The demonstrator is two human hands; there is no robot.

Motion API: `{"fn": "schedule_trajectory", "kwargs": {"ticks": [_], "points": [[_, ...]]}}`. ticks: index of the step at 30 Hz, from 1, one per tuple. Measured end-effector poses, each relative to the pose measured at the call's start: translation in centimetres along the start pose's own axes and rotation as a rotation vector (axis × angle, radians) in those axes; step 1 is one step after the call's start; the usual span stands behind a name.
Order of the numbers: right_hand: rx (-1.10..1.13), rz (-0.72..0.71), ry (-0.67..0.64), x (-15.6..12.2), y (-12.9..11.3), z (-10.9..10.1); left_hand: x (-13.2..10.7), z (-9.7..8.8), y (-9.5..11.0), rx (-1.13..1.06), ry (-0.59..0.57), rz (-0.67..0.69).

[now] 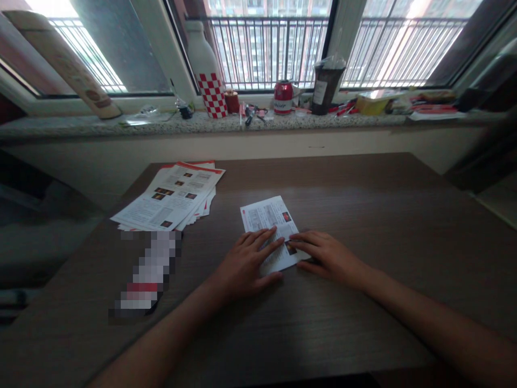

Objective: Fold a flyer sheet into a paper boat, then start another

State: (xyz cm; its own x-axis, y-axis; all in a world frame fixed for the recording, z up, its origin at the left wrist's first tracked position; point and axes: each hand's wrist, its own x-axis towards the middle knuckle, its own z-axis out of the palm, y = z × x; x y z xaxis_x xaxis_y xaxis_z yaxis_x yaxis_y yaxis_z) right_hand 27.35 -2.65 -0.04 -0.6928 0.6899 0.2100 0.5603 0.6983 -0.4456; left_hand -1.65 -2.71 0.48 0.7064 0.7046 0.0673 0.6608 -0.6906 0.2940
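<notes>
A small rectangle of printed paper (262,214), apparently a folded sheet, lies at an angle on the brown table (343,215). It carries text and a few small dark pictures. My left hand (252,261) rests flat across its left and lower part, fingers stretched out and slightly spread. From the other side, my right hand (325,253) touches the paper's right edge with its fingertips, its fingers extended. The hands cover part of the print. To the left, a stack of printed sheets (173,194) with red edges lies fanned a little on the table.
A pixelated oblong object (149,275) lies left of my left forearm. Along the stone windowsill (153,126) stand a checkered white bottle (210,89), a red can (283,98), a dark cup (322,89) and assorted small items. A long tube (67,64) leans against the window at left.
</notes>
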Motion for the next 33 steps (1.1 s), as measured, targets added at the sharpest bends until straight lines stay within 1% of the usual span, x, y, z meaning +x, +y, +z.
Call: {"fn": "schedule_trajectory", "kwargs": {"ticks": [4, 9, 12, 14, 19, 23, 29, 31, 33], "points": [[-0.009, 0.001, -0.001, -0.1, 0.3, 0.1, -0.2, -0.8, -0.1, -0.007, 0.008, 0.027], [-0.005, -0.015, 0.041, -0.1, 0.3, 0.1, -0.5, -1.6, -0.1, -0.04, -0.011, 0.041], [0.019, -0.026, 0.069, 0.0, 0.3, 0.0, -0.8, -1.9, -0.6, -0.078, -0.038, 0.06], [0.034, -0.023, 0.076, -0.1, 0.4, -0.2, -0.9, -2.0, -1.1, -0.13, -0.033, 0.067], [0.064, -0.02, 0.1, -0.3, 1.1, -0.5, -1.1, -1.8, -2.8, -0.257, 0.008, 0.108], [0.064, -0.025, 0.106, -0.5, 1.4, -0.7, -0.9, -1.6, -3.5, -0.258, 0.04, 0.142], [0.057, -0.064, 0.1, -0.5, 1.6, -0.4, -0.6, -1.7, -2.8, -0.279, 0.145, 0.11], [0.1, -0.062, 0.116, -0.5, 1.7, -0.4, -0.6, -1.8, -2.5, -0.312, 0.196, 0.072], [0.154, -0.032, 0.138, -0.4, 1.6, -0.4, -0.5, -1.8, -2.3, -0.351, 0.24, -0.001]]}}
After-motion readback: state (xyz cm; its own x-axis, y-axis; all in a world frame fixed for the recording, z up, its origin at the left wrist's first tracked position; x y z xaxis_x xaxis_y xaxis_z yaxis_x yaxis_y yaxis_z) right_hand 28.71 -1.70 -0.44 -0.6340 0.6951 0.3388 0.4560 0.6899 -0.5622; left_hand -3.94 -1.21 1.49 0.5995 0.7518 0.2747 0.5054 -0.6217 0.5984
